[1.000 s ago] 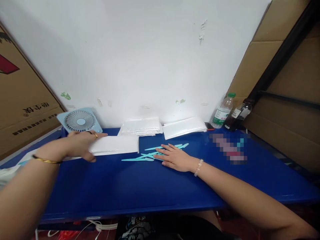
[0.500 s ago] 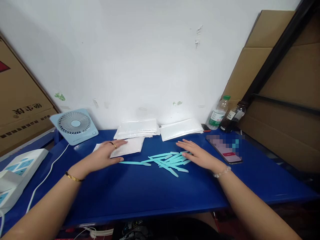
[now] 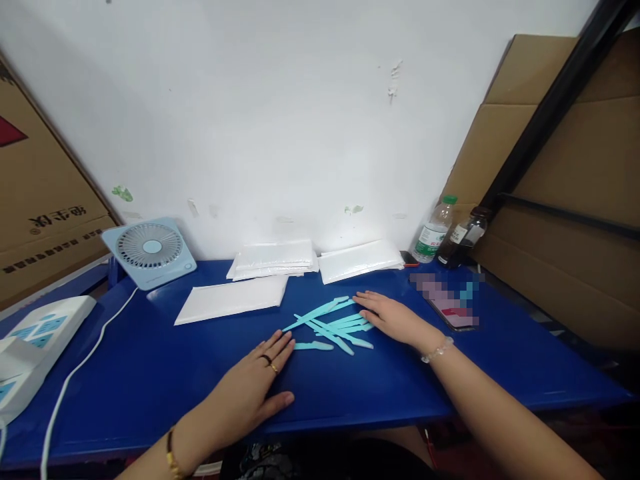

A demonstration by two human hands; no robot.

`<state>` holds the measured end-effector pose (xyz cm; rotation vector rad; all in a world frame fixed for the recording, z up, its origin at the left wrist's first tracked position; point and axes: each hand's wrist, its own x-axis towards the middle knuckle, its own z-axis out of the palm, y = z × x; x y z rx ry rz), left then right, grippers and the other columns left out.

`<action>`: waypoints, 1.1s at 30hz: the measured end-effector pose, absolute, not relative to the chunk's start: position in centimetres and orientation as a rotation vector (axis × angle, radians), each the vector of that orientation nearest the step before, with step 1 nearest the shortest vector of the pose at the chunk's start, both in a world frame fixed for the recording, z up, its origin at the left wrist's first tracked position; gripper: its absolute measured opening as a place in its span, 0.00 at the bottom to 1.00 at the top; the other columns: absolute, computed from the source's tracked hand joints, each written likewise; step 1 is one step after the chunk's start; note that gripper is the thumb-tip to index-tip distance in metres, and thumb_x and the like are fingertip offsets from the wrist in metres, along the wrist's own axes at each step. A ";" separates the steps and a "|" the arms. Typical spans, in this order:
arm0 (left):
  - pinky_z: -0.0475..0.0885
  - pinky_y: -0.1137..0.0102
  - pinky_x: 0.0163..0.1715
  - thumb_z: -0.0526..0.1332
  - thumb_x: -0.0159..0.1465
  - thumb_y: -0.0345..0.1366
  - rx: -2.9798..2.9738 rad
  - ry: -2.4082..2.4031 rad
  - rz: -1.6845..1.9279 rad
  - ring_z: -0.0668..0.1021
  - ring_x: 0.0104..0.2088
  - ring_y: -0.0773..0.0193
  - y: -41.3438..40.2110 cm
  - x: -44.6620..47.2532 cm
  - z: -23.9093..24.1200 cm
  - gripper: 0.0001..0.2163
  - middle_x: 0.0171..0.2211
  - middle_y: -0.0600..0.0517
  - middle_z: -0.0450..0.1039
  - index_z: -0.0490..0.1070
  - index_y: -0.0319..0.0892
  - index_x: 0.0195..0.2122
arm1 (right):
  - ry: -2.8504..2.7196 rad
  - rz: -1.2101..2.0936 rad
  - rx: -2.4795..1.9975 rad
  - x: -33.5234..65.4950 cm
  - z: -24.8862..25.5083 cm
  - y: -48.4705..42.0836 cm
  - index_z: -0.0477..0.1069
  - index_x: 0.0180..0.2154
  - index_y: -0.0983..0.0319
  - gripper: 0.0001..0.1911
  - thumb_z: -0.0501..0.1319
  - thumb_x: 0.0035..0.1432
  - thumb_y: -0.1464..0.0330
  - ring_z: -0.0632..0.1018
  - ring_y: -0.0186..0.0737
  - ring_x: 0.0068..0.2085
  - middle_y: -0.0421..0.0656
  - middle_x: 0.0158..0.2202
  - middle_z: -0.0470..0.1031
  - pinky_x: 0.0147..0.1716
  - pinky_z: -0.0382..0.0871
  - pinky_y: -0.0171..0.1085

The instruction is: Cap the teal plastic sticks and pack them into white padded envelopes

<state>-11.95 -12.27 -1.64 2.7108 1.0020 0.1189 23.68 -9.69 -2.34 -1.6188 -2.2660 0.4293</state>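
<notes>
Several light-blue eyebrow razors [image 3: 333, 327] lie crossed in a loose pile at the middle of the blue table [image 3: 345, 387]. My left hand [image 3: 245, 390] lies flat at the pile's near left, fingers stretched and thumb apart. Its fingertips touch or cover the handle end of a single eyebrow razor [image 3: 317, 346] just below the pile. On the pile's right side rests my right hand [image 3: 395, 317], open, with its fingertips over the ends of some razors. Neither hand grips anything. Beyond my left hand is a flat white padded envelope [image 3: 235, 300].
Against the wall lean a left stack of white envelopes [image 3: 273, 260] and a right stack [image 3: 360, 261]. A phone [image 3: 450, 310], a water bottle [image 3: 434, 233] and a dark bottle [image 3: 460, 241] stand or lie right. A fan [image 3: 150, 253] and a power strip [image 3: 45, 340] are left.
My left hand has moved from the single envelope toward me and right, shifting the lone razor right to the pile's near side. My right hand stays by the pile, slightly lower.
</notes>
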 end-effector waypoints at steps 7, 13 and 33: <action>0.59 0.55 0.58 0.47 0.67 0.50 2.810 1.121 0.364 0.59 0.62 0.48 -10.0 -5.6 -0.6 0.26 0.63 0.45 0.56 0.54 0.47 0.64 | -2.311 0.333 -1.478 23.3 -0.8 -7.0 0.68 0.56 0.57 0.21 0.50 0.64 0.61 0.69 0.48 0.56 0.45 0.55 0.70 0.56 0.62 0.48; 0.68 0.65 0.40 0.59 0.59 0.46 2.594 1.187 0.359 0.73 0.41 0.55 -1.9 -2.3 -0.1 0.16 0.42 0.45 0.70 0.72 0.40 0.43 | -2.347 0.441 -1.333 22.0 -0.9 -3.4 0.76 0.42 0.60 0.12 0.60 0.56 0.65 0.75 0.42 0.38 0.45 0.39 0.76 0.38 0.69 0.39; 0.62 0.71 0.25 0.58 0.58 0.43 2.347 1.003 0.370 0.72 0.28 0.65 2.0 -1.8 -2.9 0.10 0.29 0.52 0.73 0.72 0.42 0.32 | -2.147 0.601 -1.437 22.6 -2.6 -3.3 0.72 0.31 0.62 0.05 0.61 0.54 0.67 0.71 0.35 0.32 0.42 0.34 0.70 0.31 0.65 0.34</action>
